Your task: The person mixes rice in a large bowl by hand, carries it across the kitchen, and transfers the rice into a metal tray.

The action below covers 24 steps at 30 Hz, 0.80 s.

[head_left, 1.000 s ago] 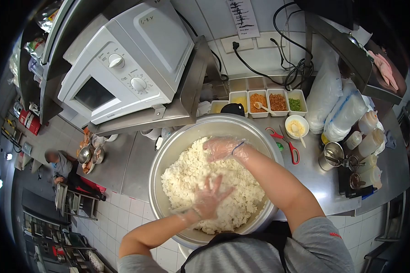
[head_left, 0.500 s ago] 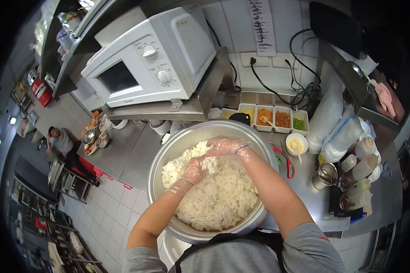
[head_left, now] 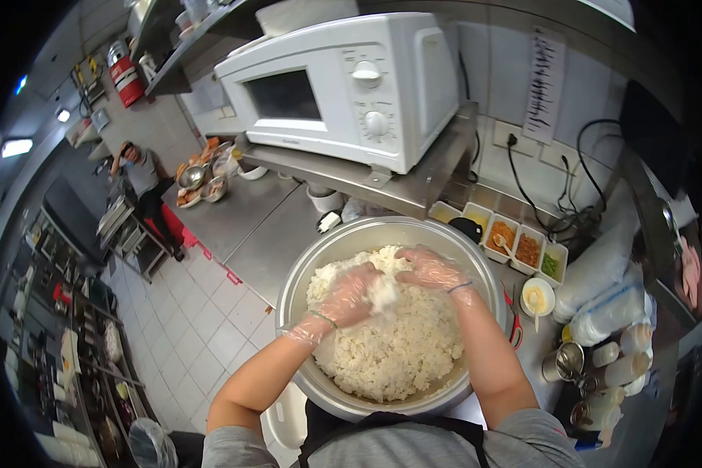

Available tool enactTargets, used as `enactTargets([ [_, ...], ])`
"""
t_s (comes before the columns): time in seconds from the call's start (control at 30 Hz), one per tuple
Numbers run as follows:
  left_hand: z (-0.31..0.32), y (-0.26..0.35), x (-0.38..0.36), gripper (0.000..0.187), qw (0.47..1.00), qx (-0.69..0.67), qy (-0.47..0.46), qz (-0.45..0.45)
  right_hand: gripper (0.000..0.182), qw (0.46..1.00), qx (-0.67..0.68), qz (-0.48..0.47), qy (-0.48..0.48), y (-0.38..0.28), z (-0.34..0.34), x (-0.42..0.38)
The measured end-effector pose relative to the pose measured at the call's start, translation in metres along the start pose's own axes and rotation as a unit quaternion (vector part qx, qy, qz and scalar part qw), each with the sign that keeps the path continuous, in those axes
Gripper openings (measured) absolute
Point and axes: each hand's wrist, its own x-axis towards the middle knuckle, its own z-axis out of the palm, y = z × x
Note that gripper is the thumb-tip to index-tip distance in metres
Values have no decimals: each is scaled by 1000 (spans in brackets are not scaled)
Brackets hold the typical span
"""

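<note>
A large steel pot (head_left: 304, 265) full of cooked white rice (head_left: 398, 343) stands on the steel counter right in front of me. Both my hands wear thin clear plastic gloves. My left hand (head_left: 349, 292) is cupped around a clump of rice at the pot's far middle. My right hand (head_left: 430, 269) presses on the same clump from the right, fingers curled over it. The two hands nearly touch.
A white microwave (head_left: 343, 86) sits on a steel shelf above the counter (head_left: 249, 226). Small tubs of toppings (head_left: 515, 238), a little white bowl (head_left: 537, 296), red scissors, squeeze bottles (head_left: 624, 359) and stacked plastic bags (head_left: 608, 288) lie to the right. A person (head_left: 140, 175) stands at far left.
My left hand moved up from the near side of the rice to meet the right hand and closed on a clump. My view swung leftward, shifting the microwave toward the middle.
</note>
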Motion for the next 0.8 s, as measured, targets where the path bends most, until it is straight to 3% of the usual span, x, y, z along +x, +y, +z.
enactTargets([
  [0.1, -7, 8, -38, 70, 990, 111, -78, -27, 55, 1000, -2, 9, 4, -12, -5, -9],
  [0.13, -23, 6, -39, 82, 985, 28, -152, -81, 56, 1000, -5, 12, 7, -14, -6, -8],
  [0.23, -59, -6, -64, 76, 986, -75, -79, -123, 57, 995, -46, -40, 79, 9, -9, 7],
  [0.3, -61, -28, -84, 69, 984, -37, 17, -172, 54, 979, -137, -19, 147, 2, -22, 11],
  [0.37, -40, -51, -108, 66, 975, 19, 147, -167, 52, 958, -219, 21, 184, 4, -32, 9],
  [0.47, 1, -59, -130, 64, 928, -20, 236, -288, 49, 925, -309, 68, 211, 27, -30, 10],
  [0.57, 8, -62, -139, 67, 895, -206, 157, -362, 46, 902, -343, 82, 251, 47, -21, 3],
  [0.67, 25, -78, -149, 67, 899, -234, 191, -317, 45, 899, -336, 143, 244, 42, -24, -5],
  [0.8, 38, -87, -163, 61, 881, -277, 195, -331, 43, 881, -369, 220, 197, 36, -17, -23],
])
